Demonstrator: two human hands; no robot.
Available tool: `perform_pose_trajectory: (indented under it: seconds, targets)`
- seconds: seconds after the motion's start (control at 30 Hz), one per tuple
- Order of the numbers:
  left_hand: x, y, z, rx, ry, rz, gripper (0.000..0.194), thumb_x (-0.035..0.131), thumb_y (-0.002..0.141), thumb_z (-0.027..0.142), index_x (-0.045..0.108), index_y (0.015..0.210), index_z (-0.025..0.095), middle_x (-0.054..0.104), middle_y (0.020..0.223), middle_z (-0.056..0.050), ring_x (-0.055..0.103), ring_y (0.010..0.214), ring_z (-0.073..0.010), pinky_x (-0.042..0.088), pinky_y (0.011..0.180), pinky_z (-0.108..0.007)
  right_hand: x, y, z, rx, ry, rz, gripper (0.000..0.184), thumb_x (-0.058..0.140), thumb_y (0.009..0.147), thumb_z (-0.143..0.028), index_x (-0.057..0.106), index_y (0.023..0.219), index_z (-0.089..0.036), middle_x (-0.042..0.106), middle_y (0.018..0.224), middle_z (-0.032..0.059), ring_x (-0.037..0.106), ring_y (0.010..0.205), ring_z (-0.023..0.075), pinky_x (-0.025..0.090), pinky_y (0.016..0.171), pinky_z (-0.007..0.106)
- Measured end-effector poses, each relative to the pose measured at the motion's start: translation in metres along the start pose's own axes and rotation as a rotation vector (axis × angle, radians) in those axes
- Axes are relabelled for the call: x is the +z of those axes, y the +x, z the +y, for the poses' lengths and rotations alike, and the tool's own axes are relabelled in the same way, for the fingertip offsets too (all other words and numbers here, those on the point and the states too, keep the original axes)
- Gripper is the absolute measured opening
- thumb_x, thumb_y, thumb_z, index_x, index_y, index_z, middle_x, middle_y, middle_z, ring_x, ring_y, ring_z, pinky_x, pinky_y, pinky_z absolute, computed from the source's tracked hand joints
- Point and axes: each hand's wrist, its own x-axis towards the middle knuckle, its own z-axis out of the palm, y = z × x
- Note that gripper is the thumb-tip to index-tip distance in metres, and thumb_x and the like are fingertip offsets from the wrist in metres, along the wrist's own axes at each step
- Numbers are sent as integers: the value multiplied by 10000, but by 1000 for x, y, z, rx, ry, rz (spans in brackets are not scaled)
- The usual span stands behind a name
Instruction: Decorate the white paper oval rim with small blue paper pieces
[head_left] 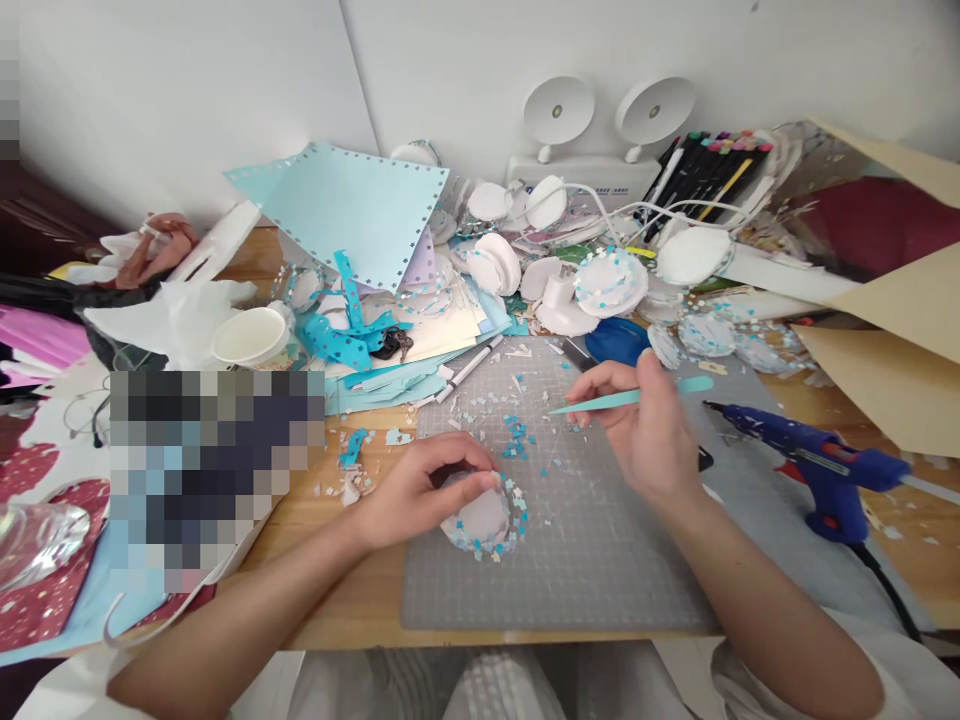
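Observation:
My left hand [435,490] is closed on the upper left edge of a round white disc [480,520], thumb and fingers bent over it. Tiny blue, white and pale flower-shaped pieces ring the disc's rim. Up and to the right, my right hand [645,435] grips a pair of teal tweezers [619,400], whose pointed tip faces left above the mat. Loose blue paper flowers [517,437] lie on the grey cutting mat [585,570] just beyond the disc. The tweezers and the disc are apart.
A blue glue gun [832,460] lies at the right with its cord. Several decorated white discs [611,280] crowd the back, near black markers [682,180] and a two-headed lamp [559,110]. Light blue paper [360,210] and a white paper cup [251,338] stand at the back left.

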Motion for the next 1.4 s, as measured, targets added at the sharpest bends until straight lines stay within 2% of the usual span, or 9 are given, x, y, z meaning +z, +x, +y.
perform_pose_trajectory:
  seconds: [0.27,0.4,0.6,0.7,0.87,0.97,1.1,1.27,1.4]
  targets:
    - [0,0,-3,-2,47,27,179,591,879,255,679,819,110,677,840,-87,617,779,-159,470,703,-254,7,0,8,-124,13,51,284,489,910,-454,627,831,-219,568,812,4,559,670,115,490,679,283]
    - [-1,-1,-2,65,32,-20,140,579,893,228,658,838,127,669,885,-77,614,821,-145,467,742,-240,8,-2,5,-113,-176,67,190,558,882,-399,626,874,-223,615,856,7,607,711,117,497,695,270]
    - [-1,-3,0,179,17,-107,189,552,911,270,671,860,132,673,992,-107,631,923,-177,481,822,-264,11,-4,3,-198,-353,-30,107,614,839,-257,630,937,-213,656,921,26,633,849,141,519,799,274]
    - [-1,-5,1,209,119,-6,244,475,946,266,690,967,153,662,1085,-113,618,1004,-195,470,884,-295,12,-6,4,-216,-327,-83,121,638,820,-233,623,938,-215,649,952,29,630,900,147,522,835,281]
    - [-4,-3,2,163,117,350,195,570,895,277,680,1034,195,635,1153,-107,571,1080,-222,455,915,-342,16,-13,0,-132,-118,-281,182,693,778,-219,548,888,-221,644,933,26,652,870,149,543,745,266]
    - [-5,-1,4,166,-30,344,229,638,850,293,671,1053,193,653,1092,-108,569,1060,-225,485,837,-316,19,-19,-1,-95,-47,-455,195,705,769,-215,531,857,-214,651,920,34,650,838,145,541,709,265]
    - [-5,-1,4,160,-52,249,104,623,860,244,692,859,166,666,905,-89,604,903,-193,482,825,-323,20,-22,1,-106,-84,-588,141,692,784,-220,575,862,-210,657,939,45,636,866,146,536,748,286]
    - [-4,-2,2,106,15,317,95,616,864,243,651,823,166,624,887,-70,579,875,-178,462,815,-310,16,-18,0,-167,-127,-557,114,697,778,-194,606,846,-208,671,913,47,649,843,145,543,711,276]
    - [-7,0,1,100,13,418,132,585,883,276,614,812,168,604,886,-61,556,864,-173,453,800,-301,10,-15,-6,-222,-167,-450,122,715,760,-213,607,814,-201,678,891,56,662,821,163,554,655,277]
